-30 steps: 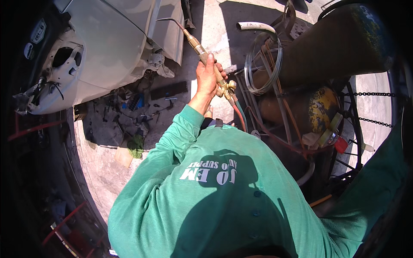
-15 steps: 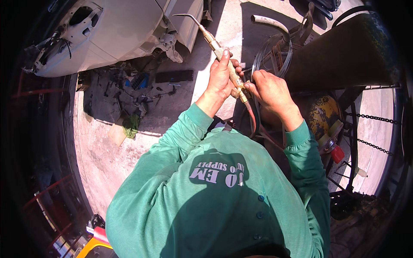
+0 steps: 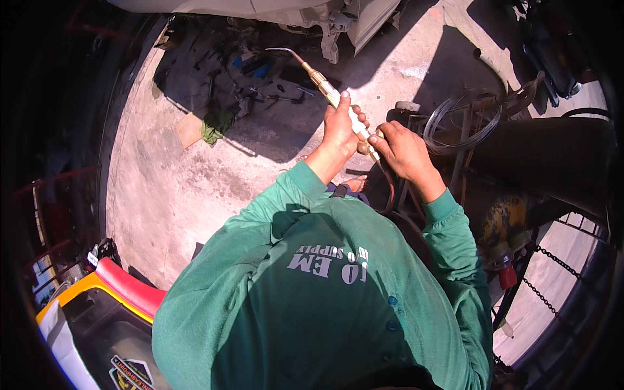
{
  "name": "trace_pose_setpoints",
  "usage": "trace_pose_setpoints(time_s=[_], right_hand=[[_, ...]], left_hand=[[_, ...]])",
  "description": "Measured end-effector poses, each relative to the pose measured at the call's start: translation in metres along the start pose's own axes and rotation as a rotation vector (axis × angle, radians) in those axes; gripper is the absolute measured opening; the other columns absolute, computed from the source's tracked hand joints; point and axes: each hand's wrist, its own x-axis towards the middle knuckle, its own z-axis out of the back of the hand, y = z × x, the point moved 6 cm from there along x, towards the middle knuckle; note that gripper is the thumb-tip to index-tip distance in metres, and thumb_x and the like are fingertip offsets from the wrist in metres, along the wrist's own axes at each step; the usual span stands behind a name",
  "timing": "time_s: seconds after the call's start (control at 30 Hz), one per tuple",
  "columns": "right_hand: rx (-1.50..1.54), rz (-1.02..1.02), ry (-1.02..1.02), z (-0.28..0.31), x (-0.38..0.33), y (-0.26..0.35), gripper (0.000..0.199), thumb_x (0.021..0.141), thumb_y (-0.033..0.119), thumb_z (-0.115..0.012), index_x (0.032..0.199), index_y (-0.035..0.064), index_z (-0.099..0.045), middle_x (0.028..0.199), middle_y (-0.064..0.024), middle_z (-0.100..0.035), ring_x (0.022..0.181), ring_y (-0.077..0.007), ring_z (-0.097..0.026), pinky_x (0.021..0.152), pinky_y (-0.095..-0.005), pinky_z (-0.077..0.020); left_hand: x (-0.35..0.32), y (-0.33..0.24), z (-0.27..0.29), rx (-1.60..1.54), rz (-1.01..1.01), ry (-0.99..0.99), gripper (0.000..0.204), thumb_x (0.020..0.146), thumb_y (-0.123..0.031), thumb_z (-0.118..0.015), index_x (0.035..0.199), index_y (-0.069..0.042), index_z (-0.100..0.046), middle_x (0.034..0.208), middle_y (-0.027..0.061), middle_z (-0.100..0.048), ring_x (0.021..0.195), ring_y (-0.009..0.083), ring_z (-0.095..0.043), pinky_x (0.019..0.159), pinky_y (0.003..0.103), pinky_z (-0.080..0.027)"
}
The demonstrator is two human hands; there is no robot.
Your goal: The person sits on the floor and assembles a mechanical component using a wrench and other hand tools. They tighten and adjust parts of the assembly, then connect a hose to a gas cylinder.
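Note:
A brass gas torch (image 3: pixel 318 79) with a thin bent tip points up and to the left in front of my chest. My left hand (image 3: pixel 338 132) is wrapped round its handle, thumb lying along the top. My right hand (image 3: pixel 406 153) is closed at the rear of the torch, thumb and fingers pinching at a valve knob that they partly hide. Another brass knob (image 3: pixel 363 148) shows on the opposite side of the valve body. From the torch's rear end a reddish hose (image 3: pixel 391 188) runs down beside my body. No flame shows at the tip.
A pale car body panel (image 3: pixel 260 6) spans the top. Scattered tools (image 3: pixel 273 97) and a green cloth (image 3: pixel 216 125) lie on the concrete. At right stand coiled wire (image 3: pixel 461 123), a large dark cylinder (image 3: pixel 546 156) and chains (image 3: pixel 559 260). A red-and-yellow edged object (image 3: pixel 130 289) is lower left.
My view has shifted, so the car panel sits higher and the red-and-yellow object shows more. Both hands keep their hold on the torch, with the right still at the valve.

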Motion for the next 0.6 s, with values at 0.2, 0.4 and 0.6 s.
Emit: trace_pose_setpoints(time_s=[0.2,0.4,0.6], right_hand=[[-0.356,0.282,-0.138,-0.022,0.013,0.078,0.038,0.082,0.039,-0.076,0.096,0.0070,-0.060,0.092,-0.0073,-0.058,0.085,-0.0267,-0.063,0.071,-0.0406,-0.0513],[-0.509,0.384,-0.147,-0.058,0.055,0.123,0.033,0.085,0.039,-0.073,0.089,0.0087,-0.062,0.085,-0.0066,-0.060,0.079,-0.0244,-0.064,0.067,-0.0395,-0.0517],[-0.469,0.461,-0.211,-0.108,0.089,0.161,0.036,0.086,0.042,-0.071,0.088,0.0076,-0.062,0.079,-0.0075,-0.060,0.073,-0.0264,-0.064,0.066,-0.0399,-0.0533]], left_hand=[[0.012,-0.048,0.032,-0.045,-0.094,0.080,0.020,0.105,-0.026,-0.055,0.115,-0.013,-0.042,0.091,0.0056,-0.053,0.075,0.0189,-0.057,0.069,0.040,-0.053],[0.024,-0.105,0.071,-0.014,-0.269,0.058,0.018,0.104,-0.021,-0.058,0.114,-0.013,-0.046,0.089,0.0040,-0.053,0.075,0.0171,-0.057,0.069,0.036,-0.052],[0.023,-0.159,0.114,0.040,-0.254,-0.091,0.020,0.102,-0.021,-0.061,0.105,-0.011,-0.044,0.087,0.0032,-0.052,0.072,0.0153,-0.056,0.064,0.033,-0.050]])
